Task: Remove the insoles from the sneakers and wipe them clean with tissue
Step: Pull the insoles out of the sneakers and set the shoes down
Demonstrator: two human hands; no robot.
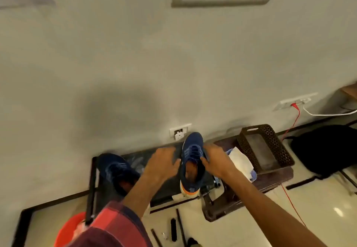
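We are working with both hands on one blue sneaker (193, 157), which is standing between them on the dark table (166, 190), toe pointing away from us. Our right hand (214, 159) is gripping its right side, thumb hooked over the collar and fingers going round the outside. Our left hand (164, 161) is lying just beside its left side with fingers spread and loose, and the blur is keeping us from saying whether it is touching. The hands are apart, the shoe filling the gap. Down in the opening a brownish bed is showing, which we are taking for the insole (191, 173), not yet lifted out. The second sneaker (116, 169) is sitting to the left of our left hand, beside the forearm, and no loose insole is showing anywhere. The white tissue (241, 161) is lying just right of our right hand, unused as far as we are seeing, with a dark basket (266, 148) beyond it. So we are judging the task barely begun: both insoles are waiting to come out, and all the wiping is lying ahead.
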